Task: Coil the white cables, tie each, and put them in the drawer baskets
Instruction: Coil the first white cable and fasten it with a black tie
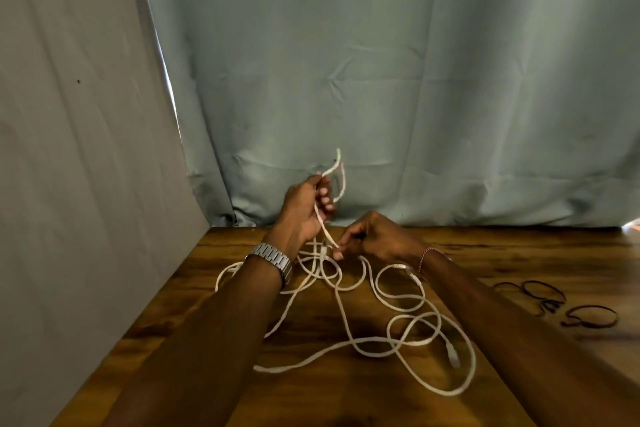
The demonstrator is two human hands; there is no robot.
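Presently catalogued, as seen from the head camera:

- Left hand [306, 206]: raised above the far part of the table, fingers curled round a strand of white cable [363, 322]; a short loop of that strand is seen standing up above the fist against the curtain.
- Right hand [372, 237]: held lower, just beside the left hand, fingertips [338, 255] bunched and pinched on the same strand where it runs down from the left fist.
- White cable, remainder: spread loose and tangled on the wooden table [180, 305] in several overlapping loops, between and beneath the two forearms, reaching toward the near edge. Whether one cable or several are present cannot be told.
- Connector plug [452, 354]: a pale plug end is seen lying on the table on the right side of the tangle; another pale end is visible near the right wrist.
- Metal wristwatch [273, 262]: worn on the left wrist.
- Thin bracelet [424, 258]: worn on the right wrist.
- Dark elastic bands [554, 302]: a small group laid flat on the table to the right, well apart from the cable.
- Grey-green curtain [415, 80]: hung behind the table's far edge.
- Pale panel [69, 114]: set along the left side.
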